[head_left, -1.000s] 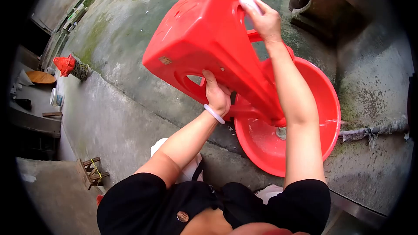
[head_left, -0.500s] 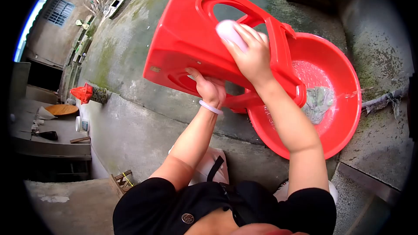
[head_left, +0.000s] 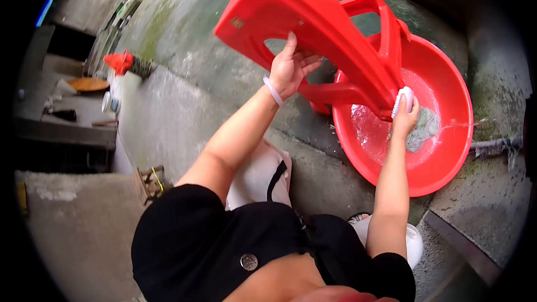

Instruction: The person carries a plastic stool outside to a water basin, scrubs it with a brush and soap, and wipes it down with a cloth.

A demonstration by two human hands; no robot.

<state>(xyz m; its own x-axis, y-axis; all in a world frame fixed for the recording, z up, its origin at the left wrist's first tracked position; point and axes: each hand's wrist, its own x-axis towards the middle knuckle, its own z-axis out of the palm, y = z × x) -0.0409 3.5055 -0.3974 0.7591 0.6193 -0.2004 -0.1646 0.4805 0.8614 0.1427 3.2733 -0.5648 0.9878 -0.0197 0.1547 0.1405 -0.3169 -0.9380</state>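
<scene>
Left hand (head_left: 290,72) bore up tilted red plastic stool (head_left: 330,28) just ahead of it, fingers spread, thumb by cutout's edge, apparently to steady weight. Right hand (head_left: 406,118) pinched white-and-pink scrub brush (head_left: 406,99) by its back, seemingly to keep bristles toward stool. Beneath right hand: red plastic basin (head_left: 442,165), well placed for drips. Greyish bundle beside fingers, possibly wet rag (head_left: 427,128).

Right grip (head_left: 407,114) lowered, pale brush (head_left: 403,100) shifted to red stool (head_left: 335,39) leg end (head_left: 387,106)
</scene>
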